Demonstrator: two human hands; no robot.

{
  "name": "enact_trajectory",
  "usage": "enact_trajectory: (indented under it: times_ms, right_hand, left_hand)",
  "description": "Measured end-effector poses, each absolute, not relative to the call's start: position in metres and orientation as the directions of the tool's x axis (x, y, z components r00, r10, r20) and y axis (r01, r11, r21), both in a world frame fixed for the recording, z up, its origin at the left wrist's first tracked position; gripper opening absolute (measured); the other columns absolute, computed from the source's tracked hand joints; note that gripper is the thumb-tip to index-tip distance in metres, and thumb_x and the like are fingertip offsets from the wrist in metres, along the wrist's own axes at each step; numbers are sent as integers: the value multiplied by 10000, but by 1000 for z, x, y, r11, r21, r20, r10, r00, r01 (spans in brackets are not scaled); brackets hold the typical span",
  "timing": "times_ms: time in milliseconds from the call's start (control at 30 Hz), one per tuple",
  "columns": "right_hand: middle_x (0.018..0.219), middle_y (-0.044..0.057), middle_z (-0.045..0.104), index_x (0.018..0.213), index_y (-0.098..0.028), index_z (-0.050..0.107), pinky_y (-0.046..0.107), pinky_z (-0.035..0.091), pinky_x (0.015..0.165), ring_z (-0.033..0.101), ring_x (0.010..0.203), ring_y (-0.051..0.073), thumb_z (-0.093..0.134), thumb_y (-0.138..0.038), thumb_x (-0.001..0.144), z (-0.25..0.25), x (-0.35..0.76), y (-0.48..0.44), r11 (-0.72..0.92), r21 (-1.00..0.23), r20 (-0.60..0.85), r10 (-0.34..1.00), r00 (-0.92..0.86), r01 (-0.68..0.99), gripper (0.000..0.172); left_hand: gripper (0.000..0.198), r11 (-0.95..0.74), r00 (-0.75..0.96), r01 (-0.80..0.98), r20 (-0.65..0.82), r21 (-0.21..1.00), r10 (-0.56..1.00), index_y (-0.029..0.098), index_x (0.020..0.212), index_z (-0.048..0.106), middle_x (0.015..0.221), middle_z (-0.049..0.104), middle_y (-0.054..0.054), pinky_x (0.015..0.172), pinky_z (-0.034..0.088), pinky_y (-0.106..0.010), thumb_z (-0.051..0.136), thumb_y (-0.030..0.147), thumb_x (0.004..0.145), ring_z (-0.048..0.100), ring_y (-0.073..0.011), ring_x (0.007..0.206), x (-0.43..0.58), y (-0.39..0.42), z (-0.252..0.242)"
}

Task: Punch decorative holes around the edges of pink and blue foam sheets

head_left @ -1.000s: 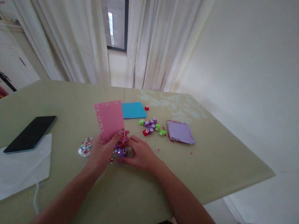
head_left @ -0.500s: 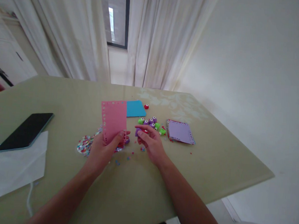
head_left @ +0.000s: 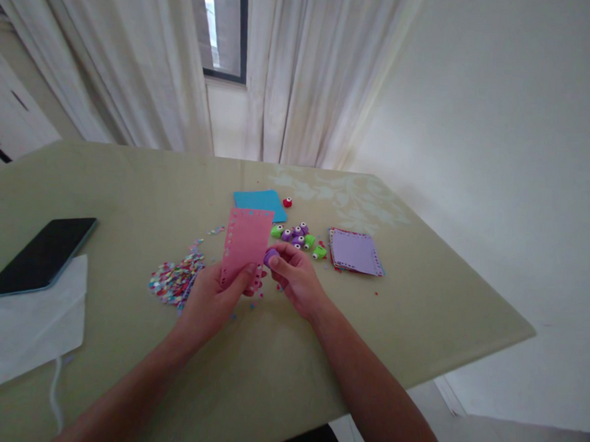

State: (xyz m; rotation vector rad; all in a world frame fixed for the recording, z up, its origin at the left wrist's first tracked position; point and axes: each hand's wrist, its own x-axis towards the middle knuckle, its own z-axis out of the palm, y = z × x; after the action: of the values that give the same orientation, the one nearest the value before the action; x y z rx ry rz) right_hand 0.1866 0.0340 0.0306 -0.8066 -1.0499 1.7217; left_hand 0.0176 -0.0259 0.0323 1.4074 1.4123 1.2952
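Observation:
My left hand [head_left: 220, 296] pinches the lower part of an upright pink paper card [head_left: 246, 239], thumb across its front. Small punched holes line the card's edges. In the fingers of my right hand [head_left: 295, 278] is a small purple hole punch [head_left: 270, 256]. It sits at the card's right edge; whether the paper is in its slot I cannot tell. Behind my right hand lie several purple and green punches [head_left: 298, 239] with round white eyes. To the left of my left hand spreads a heap of coloured paper confetti [head_left: 174, 280].
Behind the pink card lie blue card sheets [head_left: 261, 201], with a red punch [head_left: 287, 202] beside them. A stack of punched cards [head_left: 357, 253], lilac on top, rests on the right. At the left a phone [head_left: 40, 255] overlaps a white sheet [head_left: 32, 338], near a white cable [head_left: 55, 393].
The pink card has moved right, toward my right hand, uncovering more of the blue sheets and confetti. The purple punch has gone from apart to right at the card's edge.

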Motion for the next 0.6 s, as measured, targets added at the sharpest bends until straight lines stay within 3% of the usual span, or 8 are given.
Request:
enact_trajectory:
  times_ms: [267, 367, 467, 600]
  right_hand:
    - [751, -40, 676, 876, -228, 724, 238, 354, 549, 497, 599, 103, 1027, -537, 562, 24, 185, 34, -206, -914, -97, 948, -304, -350, 535]
    - [807, -25, 724, 907, -219, 747, 249, 435, 605, 571, 643, 115, 1031, -495, 566, 24, 184, 34, -226, -904, -103, 939, -328, -364, 522]
    - [823, -13, 738, 927, -210, 782, 258, 466, 628, 589, 663, 121, 1018, -475, 597, 27, 184, 33, -218, -915, -90, 930, -357, -338, 484]
    - [796, -20, 732, 896, -223, 772, 255, 461, 605, 600, 667, 133, 1030, -453, 575, 30, 183, 30, -240, -919, -112, 919, -377, -313, 471]
  left_hand:
    - [319, -127, -53, 337, 154, 933, 987, 223, 785, 772, 692, 769, -45, 556, 550, -317, 683, 492, 930, 734, -262, 615, 16, -26, 25]
    - [283, -115, -73, 318, 145, 941, 987, 214, 929, 798, 807, 807, -65, 598, 588, -338, 713, 484, 918, 754, -279, 682, 16, -24, 18]
    - [374, -96, -113, 218, 123, 971, 986, 204, 1126, 792, 978, 831, -88, 663, 631, -365, 769, 490, 886, 774, -290, 769, 16, -23, 15]
    - [400, -88, -114, 153, 106, 984, 988, 209, 1129, 785, 992, 821, -85, 688, 655, -378, 785, 520, 879, 775, -290, 795, 18, -22, 18]
